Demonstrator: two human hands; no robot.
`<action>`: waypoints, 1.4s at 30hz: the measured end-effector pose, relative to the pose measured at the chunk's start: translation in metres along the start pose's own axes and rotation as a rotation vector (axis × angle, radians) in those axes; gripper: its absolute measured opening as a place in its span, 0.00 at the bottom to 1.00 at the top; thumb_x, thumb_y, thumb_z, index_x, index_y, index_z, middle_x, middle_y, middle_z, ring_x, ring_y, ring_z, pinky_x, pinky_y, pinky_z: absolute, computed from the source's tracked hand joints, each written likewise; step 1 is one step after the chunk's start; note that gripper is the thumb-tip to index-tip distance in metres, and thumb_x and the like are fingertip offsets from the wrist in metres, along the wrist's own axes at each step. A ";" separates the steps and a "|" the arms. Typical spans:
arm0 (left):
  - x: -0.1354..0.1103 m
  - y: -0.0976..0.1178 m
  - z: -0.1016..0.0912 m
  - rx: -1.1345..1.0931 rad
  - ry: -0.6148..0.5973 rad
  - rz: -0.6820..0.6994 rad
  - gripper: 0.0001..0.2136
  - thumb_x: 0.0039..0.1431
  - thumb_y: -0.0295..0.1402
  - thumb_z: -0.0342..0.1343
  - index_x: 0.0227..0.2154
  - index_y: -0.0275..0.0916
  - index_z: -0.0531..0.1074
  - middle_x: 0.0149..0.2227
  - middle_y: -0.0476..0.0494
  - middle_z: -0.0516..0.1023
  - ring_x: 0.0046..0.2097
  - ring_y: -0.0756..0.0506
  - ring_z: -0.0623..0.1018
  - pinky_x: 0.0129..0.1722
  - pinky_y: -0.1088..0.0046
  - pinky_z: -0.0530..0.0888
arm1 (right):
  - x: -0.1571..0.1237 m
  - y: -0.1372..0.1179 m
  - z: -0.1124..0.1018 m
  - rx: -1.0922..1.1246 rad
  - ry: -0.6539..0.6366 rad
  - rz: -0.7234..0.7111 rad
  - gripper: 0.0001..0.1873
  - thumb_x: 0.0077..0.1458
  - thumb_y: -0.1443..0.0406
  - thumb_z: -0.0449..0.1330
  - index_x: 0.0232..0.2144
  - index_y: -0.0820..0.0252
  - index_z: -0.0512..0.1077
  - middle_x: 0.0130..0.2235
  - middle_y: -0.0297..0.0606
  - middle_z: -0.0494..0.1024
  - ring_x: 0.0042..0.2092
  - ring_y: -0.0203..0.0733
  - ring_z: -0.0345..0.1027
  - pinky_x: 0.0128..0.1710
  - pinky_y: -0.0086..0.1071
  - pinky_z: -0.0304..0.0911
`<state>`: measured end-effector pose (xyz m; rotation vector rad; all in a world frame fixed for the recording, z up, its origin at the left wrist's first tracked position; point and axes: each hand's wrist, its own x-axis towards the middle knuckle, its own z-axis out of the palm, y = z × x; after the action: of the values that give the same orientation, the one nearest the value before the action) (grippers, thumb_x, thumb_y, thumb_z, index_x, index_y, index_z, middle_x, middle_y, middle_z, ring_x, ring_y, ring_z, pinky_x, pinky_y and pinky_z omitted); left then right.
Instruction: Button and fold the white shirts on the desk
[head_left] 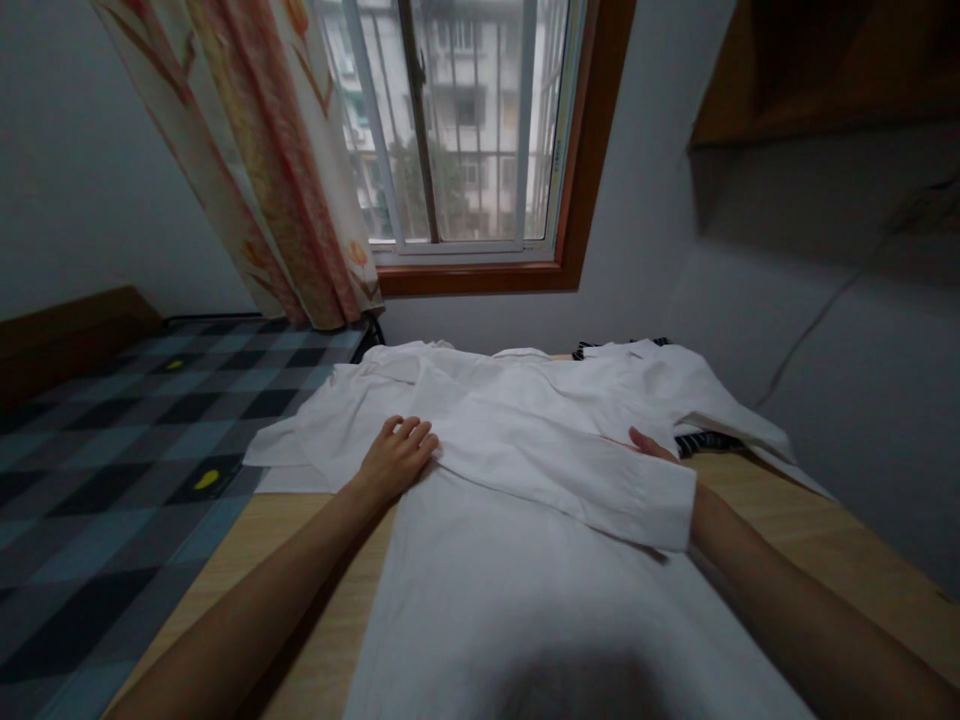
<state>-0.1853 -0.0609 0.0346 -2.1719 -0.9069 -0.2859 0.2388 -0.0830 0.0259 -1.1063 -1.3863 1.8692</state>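
Hands on white shirt (525, 600): left hand (397, 455) flat, grip open; right hand (649, 445) under sleeve (600, 490), grip hidden.

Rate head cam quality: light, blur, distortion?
Head view: dim, lit mainly by the window, which is mildly washed out; wide-angle skews its frame; shirt soft and shadowed at the bottom edge; left hand sharp, right hand half hidden under a sleeve.

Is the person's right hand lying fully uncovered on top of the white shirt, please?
No, the right hand is mostly hidden under the folded sleeve of the white shirt.
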 end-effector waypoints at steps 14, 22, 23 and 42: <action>-0.010 -0.029 0.006 -0.114 -0.252 -0.548 0.11 0.53 0.27 0.49 0.38 0.37 0.72 0.38 0.36 0.77 0.43 0.36 0.72 0.42 0.59 0.62 | -0.024 -0.032 0.009 0.030 0.035 -0.020 0.41 0.40 0.62 0.69 0.58 0.55 0.62 0.38 0.36 0.79 0.30 0.38 0.73 0.28 0.28 0.65; -0.019 -0.021 0.007 -0.034 -0.193 -0.648 0.11 0.55 0.28 0.47 0.35 0.35 0.74 0.35 0.35 0.78 0.40 0.36 0.74 0.43 0.58 0.60 | -0.038 0.021 0.042 0.100 0.028 0.075 0.30 0.38 0.68 0.69 0.47 0.59 0.70 0.29 0.27 0.73 0.26 0.30 0.65 0.24 0.23 0.57; -0.018 -0.020 0.006 -0.014 -0.188 -0.619 0.10 0.55 0.29 0.48 0.34 0.36 0.74 0.34 0.35 0.77 0.40 0.36 0.74 0.43 0.58 0.60 | -0.041 0.021 0.048 0.138 0.005 0.065 0.31 0.39 0.67 0.69 0.49 0.59 0.69 0.31 0.29 0.74 0.27 0.31 0.67 0.26 0.24 0.58; -0.039 -0.088 0.000 -0.480 -0.488 -0.459 0.27 0.45 0.33 0.51 0.53 0.38 0.68 0.54 0.37 0.73 0.53 0.36 0.72 0.49 0.61 0.69 | -0.062 0.036 0.105 0.023 0.107 0.175 0.20 0.36 0.72 0.60 0.37 0.59 0.77 0.23 0.26 0.64 0.21 0.27 0.50 0.20 0.24 0.40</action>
<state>-0.2738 -0.0405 0.0659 -2.4945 -1.7714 -0.2078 0.1805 -0.1961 0.0227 -1.3327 -1.2395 1.9112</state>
